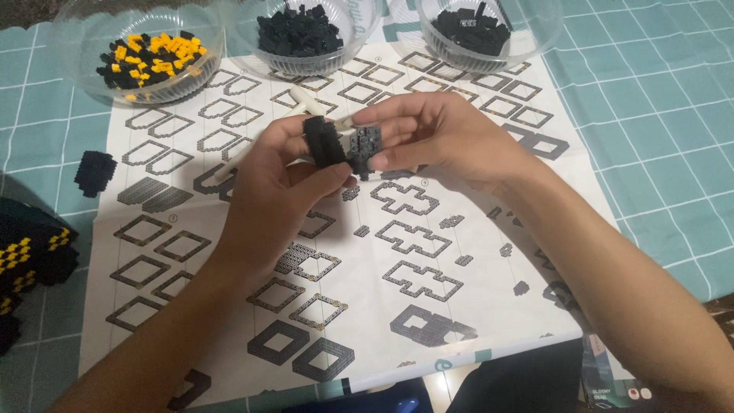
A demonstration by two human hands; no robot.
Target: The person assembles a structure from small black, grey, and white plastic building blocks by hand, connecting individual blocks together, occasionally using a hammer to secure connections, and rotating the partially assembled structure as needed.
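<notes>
A small black brick assembly (324, 142) is pinched in the left hand (279, 183), thumb below and fingers curled over its top. Pressed against its right side is a grey studded plate (365, 142), gripped by the right hand (447, 136) between thumb and forefinger. The two pieces are held touching, above the upper middle of the instruction sheet (367, 260). Both hands are closed on their pieces.

A cream-coloured brick tool (300, 100) is seen lying on the sheet just behind the hands, partly hidden by the fingers.

Along the far edge of the tabletop three clear plastic bowls are set: the left bowl (84, 73) is filled with black and yellow bricks, the middle bowl (359, 30) with black bricks, the right bowl (535, 34) with black bricks also. A loose black block cluster (95, 170) lies off the sheet's left edge. A larger black-and-yellow built section (30, 252) is noted at the left edge of the tabletop, partly cut off. The table is covered by a teal checked cloth (657, 115).
</notes>
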